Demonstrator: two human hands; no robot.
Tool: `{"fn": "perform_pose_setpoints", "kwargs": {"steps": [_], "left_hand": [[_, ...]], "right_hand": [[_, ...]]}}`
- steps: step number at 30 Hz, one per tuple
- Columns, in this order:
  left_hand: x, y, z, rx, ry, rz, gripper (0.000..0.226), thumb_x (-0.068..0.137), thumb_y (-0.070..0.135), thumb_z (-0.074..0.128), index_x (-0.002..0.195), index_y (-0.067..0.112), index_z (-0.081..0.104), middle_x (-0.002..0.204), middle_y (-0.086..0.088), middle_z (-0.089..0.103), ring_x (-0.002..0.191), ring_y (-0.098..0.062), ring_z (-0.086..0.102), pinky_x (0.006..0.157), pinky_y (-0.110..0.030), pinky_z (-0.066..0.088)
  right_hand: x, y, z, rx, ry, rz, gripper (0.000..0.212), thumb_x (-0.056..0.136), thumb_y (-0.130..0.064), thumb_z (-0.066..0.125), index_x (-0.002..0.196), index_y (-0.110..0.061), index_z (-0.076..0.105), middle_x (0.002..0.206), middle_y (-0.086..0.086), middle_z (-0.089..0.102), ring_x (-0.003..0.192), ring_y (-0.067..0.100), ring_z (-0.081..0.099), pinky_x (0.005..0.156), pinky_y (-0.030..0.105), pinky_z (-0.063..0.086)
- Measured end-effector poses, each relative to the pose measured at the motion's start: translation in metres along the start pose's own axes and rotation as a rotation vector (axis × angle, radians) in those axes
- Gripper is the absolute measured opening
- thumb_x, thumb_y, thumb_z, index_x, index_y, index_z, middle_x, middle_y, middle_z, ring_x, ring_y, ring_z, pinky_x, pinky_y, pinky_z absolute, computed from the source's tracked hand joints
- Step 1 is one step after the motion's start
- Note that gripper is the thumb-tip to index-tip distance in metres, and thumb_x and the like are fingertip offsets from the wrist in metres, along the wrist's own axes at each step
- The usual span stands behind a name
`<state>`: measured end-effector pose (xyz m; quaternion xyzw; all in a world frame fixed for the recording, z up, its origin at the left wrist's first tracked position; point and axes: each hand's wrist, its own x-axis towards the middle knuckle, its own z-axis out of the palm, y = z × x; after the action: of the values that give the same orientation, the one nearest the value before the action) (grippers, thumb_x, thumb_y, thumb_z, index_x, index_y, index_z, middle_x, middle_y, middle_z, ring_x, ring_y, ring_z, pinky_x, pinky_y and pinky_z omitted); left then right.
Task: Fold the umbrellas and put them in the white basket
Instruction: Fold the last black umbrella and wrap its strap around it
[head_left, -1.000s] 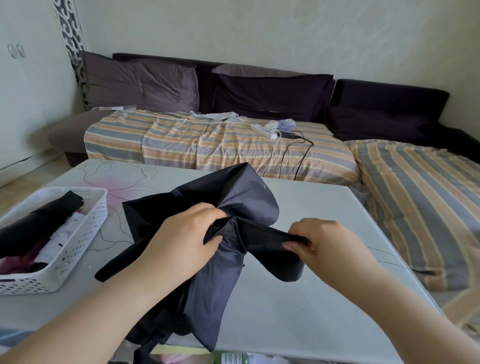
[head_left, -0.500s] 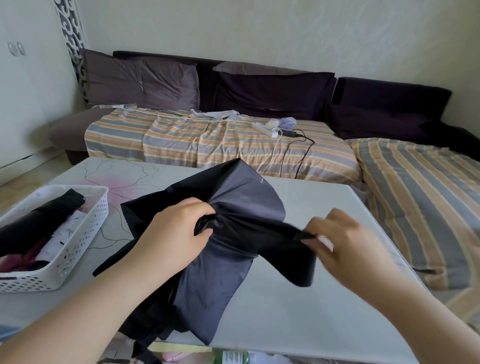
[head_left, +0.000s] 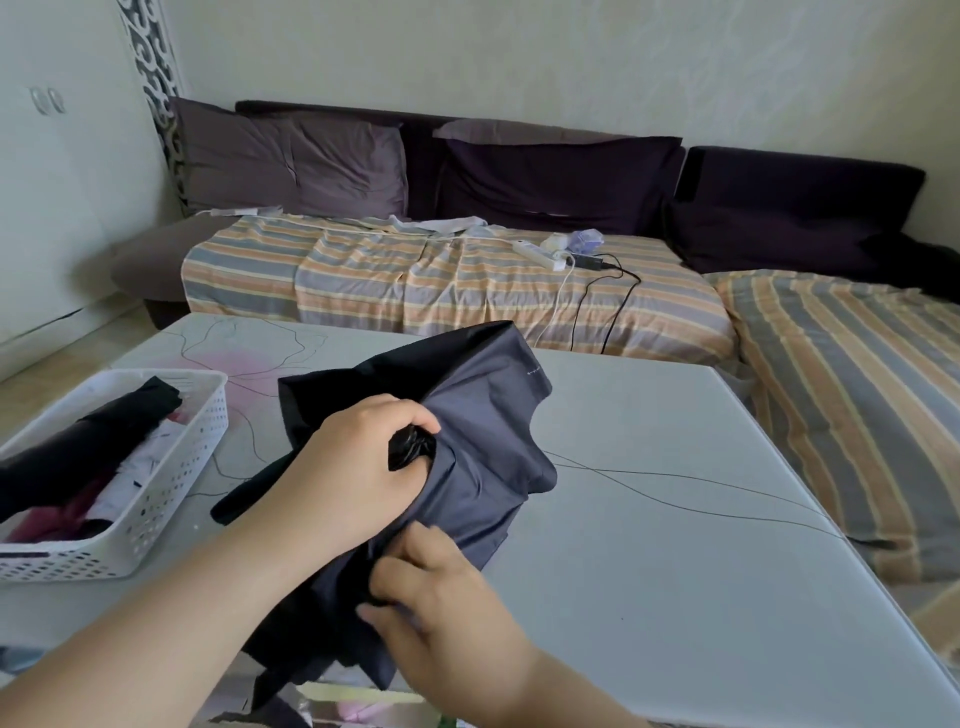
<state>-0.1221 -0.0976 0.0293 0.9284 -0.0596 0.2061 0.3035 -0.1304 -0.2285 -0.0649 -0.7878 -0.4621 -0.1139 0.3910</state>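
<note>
i see open desk (head_left: 675, 519) on the right; white basket (head_left: 171, 483) w/ folded umbrellas blocks the left.

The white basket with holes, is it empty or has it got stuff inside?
Not empty: the white basket holds a folded black umbrella.
</note>
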Motion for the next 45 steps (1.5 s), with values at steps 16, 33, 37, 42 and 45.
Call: {"fn": "perform_pose_setpoints", "kwargs": {"steps": [16, 33, 37, 42, 45], "left_hand": [[-0.004, -0.011, -0.003, 0.068, -0.115, 0.028, 0.041, 0.08, 0.019, 0.072, 0.114, 0.03, 0.051, 0.11, 0.025, 0.041, 0.094, 0.003, 0.042, 0.074, 0.002, 0.03], [-0.009, -0.005, -0.001, 0.126, -0.061, 0.406, 0.045, 0.077, 0.037, 0.064, 0.116, 0.023, 0.045, 0.117, 0.012, 0.041, 0.092, 0.0, 0.053, 0.076, -0.011, 0.043], [0.002, -0.021, -0.015, 0.043, 0.232, 0.072, 0.038, 0.088, 0.035, 0.052, 0.122, 0.016, 0.049, 0.114, 0.016, 0.042, 0.112, 0.002, 0.042, 0.093, 0.001, 0.023], [0.021, -0.034, -0.016, 0.102, -0.052, -0.206, 0.037, 0.095, 0.036, 0.047, 0.13, 0.026, 0.049, 0.119, 0.02, 0.05, 0.105, -0.002, 0.047, 0.086, -0.019, 0.032], [0.021, -0.025, -0.007, 0.071, -0.082, -0.204, 0.024, 0.093, 0.039, 0.048, 0.11, 0.025, 0.059, 0.088, 0.011, 0.065, 0.081, -0.002, 0.057, 0.073, -0.021, 0.044]], "right_hand": [[0.019, 0.051, -0.066, -0.173, 0.114, 0.409, 0.059, 0.08, -0.037, 0.073, 0.132, -0.027, 0.047, 0.122, -0.015, 0.045, 0.116, 0.007, 0.043, 0.096, 0.011, 0.031], [0.027, 0.069, -0.023, 0.063, 0.274, 0.395, 0.042, 0.057, -0.047, 0.063, 0.095, -0.042, 0.046, 0.091, -0.019, 0.053, 0.087, 0.001, 0.049, 0.071, 0.004, 0.037], [0.014, 0.071, -0.016, 0.06, 0.363, 0.348, 0.054, 0.062, -0.045, 0.066, 0.109, -0.045, 0.04, 0.107, -0.034, 0.046, 0.097, 0.001, 0.051, 0.079, 0.002, 0.037], [0.009, 0.075, -0.017, 0.022, 0.435, 0.295, 0.053, 0.064, -0.031, 0.075, 0.104, -0.04, 0.041, 0.101, -0.023, 0.047, 0.09, 0.007, 0.053, 0.076, 0.004, 0.039], [0.006, 0.077, -0.021, 0.022, 0.459, 0.28, 0.064, 0.065, -0.03, 0.078, 0.114, -0.044, 0.039, 0.11, -0.026, 0.047, 0.1, 0.008, 0.054, 0.083, 0.008, 0.041]]}}
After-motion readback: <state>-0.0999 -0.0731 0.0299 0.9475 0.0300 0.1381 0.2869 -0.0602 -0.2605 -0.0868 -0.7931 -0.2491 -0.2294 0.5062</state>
